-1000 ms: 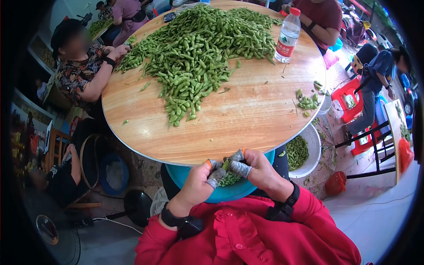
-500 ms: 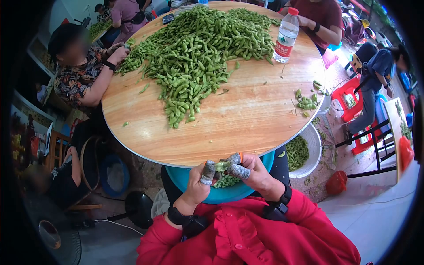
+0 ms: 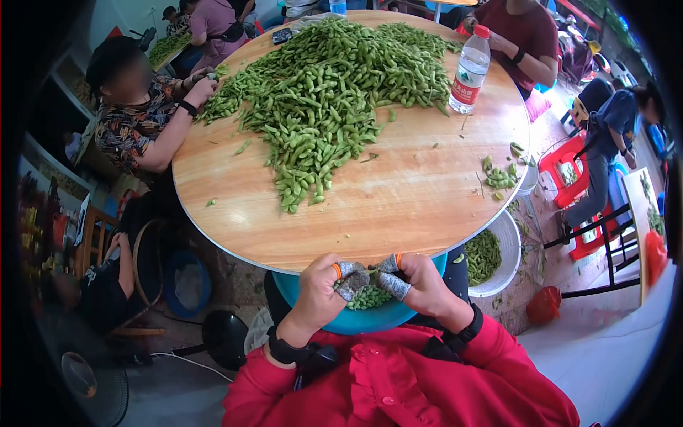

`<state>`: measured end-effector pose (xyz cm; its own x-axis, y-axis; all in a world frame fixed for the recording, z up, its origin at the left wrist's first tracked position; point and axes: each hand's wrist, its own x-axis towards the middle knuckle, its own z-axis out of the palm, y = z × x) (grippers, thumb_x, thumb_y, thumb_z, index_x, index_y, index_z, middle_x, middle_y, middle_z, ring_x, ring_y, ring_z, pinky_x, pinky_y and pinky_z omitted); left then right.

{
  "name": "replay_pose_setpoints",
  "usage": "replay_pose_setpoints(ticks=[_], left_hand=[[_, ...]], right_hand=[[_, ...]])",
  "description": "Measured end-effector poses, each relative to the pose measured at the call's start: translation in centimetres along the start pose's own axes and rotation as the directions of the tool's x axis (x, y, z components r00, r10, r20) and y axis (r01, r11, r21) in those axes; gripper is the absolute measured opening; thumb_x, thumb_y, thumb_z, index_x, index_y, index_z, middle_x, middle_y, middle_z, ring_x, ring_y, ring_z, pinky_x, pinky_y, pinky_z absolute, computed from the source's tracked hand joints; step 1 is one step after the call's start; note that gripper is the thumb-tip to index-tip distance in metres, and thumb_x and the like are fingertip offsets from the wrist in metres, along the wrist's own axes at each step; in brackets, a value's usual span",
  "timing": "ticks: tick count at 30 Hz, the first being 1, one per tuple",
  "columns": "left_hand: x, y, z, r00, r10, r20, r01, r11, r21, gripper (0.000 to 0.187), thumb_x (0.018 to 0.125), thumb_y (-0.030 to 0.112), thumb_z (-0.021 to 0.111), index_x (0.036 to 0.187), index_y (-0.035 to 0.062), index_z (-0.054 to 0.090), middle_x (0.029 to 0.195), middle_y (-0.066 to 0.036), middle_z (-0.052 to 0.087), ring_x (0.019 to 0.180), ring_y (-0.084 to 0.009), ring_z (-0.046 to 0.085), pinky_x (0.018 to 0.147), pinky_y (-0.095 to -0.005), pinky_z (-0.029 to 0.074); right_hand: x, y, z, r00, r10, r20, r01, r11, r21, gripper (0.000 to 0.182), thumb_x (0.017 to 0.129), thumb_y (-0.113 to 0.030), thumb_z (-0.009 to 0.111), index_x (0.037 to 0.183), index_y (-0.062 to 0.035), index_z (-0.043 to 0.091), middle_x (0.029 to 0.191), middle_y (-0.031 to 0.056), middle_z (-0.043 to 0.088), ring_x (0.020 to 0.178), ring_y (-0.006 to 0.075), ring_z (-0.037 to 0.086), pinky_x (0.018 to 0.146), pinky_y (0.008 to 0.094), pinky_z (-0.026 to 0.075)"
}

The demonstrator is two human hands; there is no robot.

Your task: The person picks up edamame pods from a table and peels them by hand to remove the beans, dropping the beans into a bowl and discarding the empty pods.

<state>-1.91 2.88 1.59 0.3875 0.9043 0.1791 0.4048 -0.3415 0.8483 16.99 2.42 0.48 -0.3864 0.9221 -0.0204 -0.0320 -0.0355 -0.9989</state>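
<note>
My left hand (image 3: 318, 292) and my right hand (image 3: 423, 283) meet above a blue basin (image 3: 348, 324) at the table's near edge. Grey finger covers with orange bands wrap the thumbs and forefingers. Both hands are closed, pinching a green soybean pod (image 3: 371, 271) between them; the fingertips hide most of it. Below, shelled green beans (image 3: 368, 297) lie in the basin. A large heap of soybean pods (image 3: 320, 107) spreads over the round wooden table (image 3: 398, 206), its near tip pointing toward me.
A red-capped water bottle (image 3: 469, 75) stands on the table's right side, near a few loose pods (image 3: 500, 173). Right of my knees, a white basket (image 3: 506, 270) holds pods. People sit at left and far right of the table; a blue bucket (image 3: 186, 285) is at floor left.
The pod between my hands shows less now, more covered by my fingertips. My left fingers have turned inward. The view has shifted slightly, so the table sits a little lower and further right.
</note>
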Motion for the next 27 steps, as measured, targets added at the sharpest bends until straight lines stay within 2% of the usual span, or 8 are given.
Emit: replay_pose_setpoints(ticks=[1,4,9,12,15,19,22,27], left_hand=[[0.1,0.1,-0.4,0.999,0.038,0.026,-0.041,0.985,0.165,0.022,0.078,0.007,0.061,0.097,-0.0035,0.055,0.078,-0.003,0.059,0.073,-0.0077,0.053,0.065,-0.0211,0.044],[-0.5,-0.4,0.9,0.985,-0.164,0.061,0.174,0.957,-0.23,0.017,0.079,0.003,0.057,0.094,-0.0043,0.055,0.076,-0.004,0.059,0.072,-0.0076,0.053,0.063,-0.0211,0.044],[-0.3,0.3,1.3,0.975,-0.222,0.0,0.21,0.922,-0.326,0.016,0.075,-0.002,0.049,0.089,-0.0043,0.055,0.07,-0.005,0.058,0.064,-0.0079,0.051,0.057,-0.022,0.042],[-0.3,-0.6,1.7,0.971,-0.239,-0.023,0.217,0.914,-0.343,0.017,0.074,-0.003,0.046,0.089,-0.004,0.055,0.069,-0.004,0.057,0.064,-0.007,0.049,0.057,-0.0213,0.041],[-0.2,-0.4,2.0,0.972,-0.232,-0.047,0.19,0.885,-0.425,0.016,0.076,-0.003,0.046,0.09,-0.0034,0.055,0.074,-0.003,0.056,0.066,-0.0065,0.048,0.059,-0.0205,0.041],[-0.5,0.2,1.2,0.952,-0.307,0.019,0.261,0.776,-0.574,0.013,0.083,0.002,0.047,0.094,-0.0003,0.054,0.076,0.0,0.054,0.07,-0.0049,0.046,0.065,-0.0182,0.039],[-0.7,0.2,1.4,0.962,-0.267,0.056,0.265,0.862,-0.433,0.015,0.081,0.007,0.055,0.093,-0.0031,0.054,0.079,-0.006,0.058,0.07,-0.0105,0.051,0.063,-0.0238,0.043],[-0.5,-0.3,1.7,0.988,-0.151,-0.014,0.142,0.954,-0.263,0.016,0.081,0.007,0.055,0.092,-0.0031,0.054,0.073,-0.009,0.058,0.066,-0.0113,0.052,0.06,-0.0247,0.043]], right_hand=[[0.0,-0.8,0.2,1.0,0.002,-0.007,-0.002,1.0,-0.013,0.011,0.081,-0.007,0.055,0.08,0.0033,0.056,0.065,0.0007,0.053,0.062,0.0049,0.043,0.053,0.0237,0.038],[0.0,-0.9,0.8,0.995,-0.089,-0.05,0.082,0.989,-0.125,0.008,0.077,-0.005,0.057,0.079,0.0035,0.056,0.064,0.0084,0.054,0.06,0.0119,0.048,0.053,0.028,0.039],[0.3,-0.8,1.7,0.974,-0.208,-0.084,0.173,0.935,-0.31,0.009,0.066,0.001,0.06,0.072,0.0025,0.054,0.064,0.0202,0.051,0.058,0.0349,0.05,0.053,0.0356,0.039],[0.4,-0.6,1.5,0.95,-0.311,-0.019,0.278,0.873,-0.402,0.009,0.067,0.0,0.061,0.073,0.0027,0.053,0.065,0.0215,0.051,0.059,0.0352,0.05,0.053,0.0348,0.04],[0.0,-0.8,1.7,0.969,-0.223,-0.106,0.179,0.93,-0.322,0.008,0.072,-0.003,0.06,0.074,0.0016,0.054,0.064,0.0139,0.055,0.057,0.0257,0.052,0.053,0.0313,0.04],[0.3,0.3,-0.1,0.991,0.114,-0.072,-0.107,0.989,0.102,0.011,0.083,-0.012,0.053,0.082,-0.001,0.056,0.07,-0.0046,0.052,0.063,0.0046,0.045,0.055,0.0221,0.038],[0.3,-0.6,-0.3,0.978,0.204,-0.032,-0.177,0.908,0.379,0.018,0.082,-0.019,0.057,0.083,-0.001,0.058,0.072,-0.0009,0.056,0.059,0.0046,0.045,0.054,0.0183,0.036],[0.3,-0.2,-0.2,0.974,0.219,0.055,-0.215,0.821,0.529,0.023,0.082,-0.021,0.058,0.093,-0.0016,0.057,0.072,-0.0021,0.054,0.059,0.0037,0.043,0.053,0.0174,0.033]])
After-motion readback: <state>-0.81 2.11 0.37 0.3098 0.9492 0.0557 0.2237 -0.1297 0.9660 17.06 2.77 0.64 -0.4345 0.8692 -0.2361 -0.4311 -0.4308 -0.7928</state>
